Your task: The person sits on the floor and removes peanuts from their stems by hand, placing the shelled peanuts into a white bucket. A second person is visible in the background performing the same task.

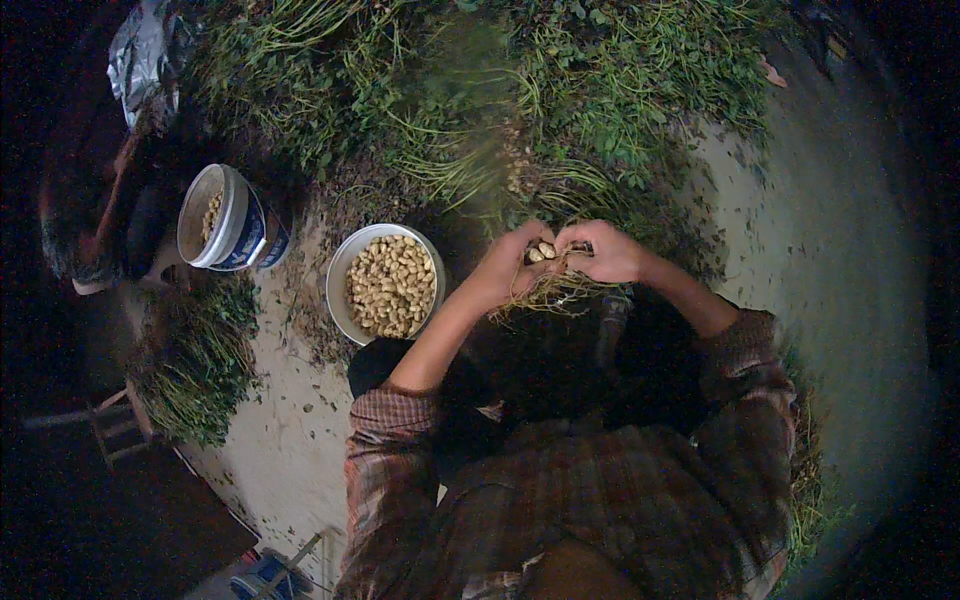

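My left hand (514, 262) is cupped around a few peanut pods (541, 252), pale and still in their shells. Close against it, my right hand (606, 253) pinches at the stringy roots of a peanut plant (559, 296), which hang below both hands above my lap. Some of the fingertips are hidden by the roots and blur. To the left of my left forearm stands a round white bucket (335, 289), holding many picked peanuts (390, 285).
Uprooted peanut plants (600, 97) are heaped ahead of me. At left, a second bucket (244, 232) tilts with some peanuts inside, near another person (112, 195). A bundle of plants (199, 367) lies on the concrete floor (289, 442). A blue container (270, 577) sits lower left.
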Motion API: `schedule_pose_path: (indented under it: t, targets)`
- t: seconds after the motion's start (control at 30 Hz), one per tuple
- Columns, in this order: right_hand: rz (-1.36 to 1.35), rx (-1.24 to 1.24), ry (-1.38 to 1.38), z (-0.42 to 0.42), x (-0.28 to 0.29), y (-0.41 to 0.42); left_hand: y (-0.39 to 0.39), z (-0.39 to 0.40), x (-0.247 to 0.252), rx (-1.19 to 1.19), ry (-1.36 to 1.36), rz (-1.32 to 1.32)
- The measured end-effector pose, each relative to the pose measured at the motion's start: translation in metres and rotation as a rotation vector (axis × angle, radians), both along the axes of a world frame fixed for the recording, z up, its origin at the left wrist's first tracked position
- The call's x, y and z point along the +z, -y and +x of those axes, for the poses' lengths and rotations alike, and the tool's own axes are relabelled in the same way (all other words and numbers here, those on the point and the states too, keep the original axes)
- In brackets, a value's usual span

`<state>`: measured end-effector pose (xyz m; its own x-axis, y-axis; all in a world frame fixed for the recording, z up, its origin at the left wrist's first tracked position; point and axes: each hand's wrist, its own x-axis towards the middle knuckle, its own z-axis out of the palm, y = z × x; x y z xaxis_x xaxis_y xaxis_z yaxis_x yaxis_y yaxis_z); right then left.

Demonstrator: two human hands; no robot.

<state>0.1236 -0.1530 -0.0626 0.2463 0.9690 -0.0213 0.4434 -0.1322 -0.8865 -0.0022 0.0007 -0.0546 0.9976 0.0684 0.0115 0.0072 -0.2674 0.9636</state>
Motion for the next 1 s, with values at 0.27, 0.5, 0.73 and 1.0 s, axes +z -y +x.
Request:
schedule_pose_path:
  t: [0.27, 0.5, 0.73, 1.0]
  targets:
    - [-0.086, -0.056, -0.052, -0.001, -0.002, 0.002, -0.003, 0.003, -0.003, 0.068, -0.061, -0.217]
    - [-0.041, -0.117, 0.173, 0.01, -0.006, -0.005, 0.019, 0.007, 0.005, 0.367, 0.176, 0.273]
    - [-0.023, -0.332, 0.267, -0.001, 0.015, -0.009, 0.026, 0.01, 0.03, 0.494, 0.039, 0.181]
    - [0.08, -0.378, 0.345, -0.007, 0.029, -0.009, 0.014, 0.023, 0.004, 0.511, 0.351, 0.553]
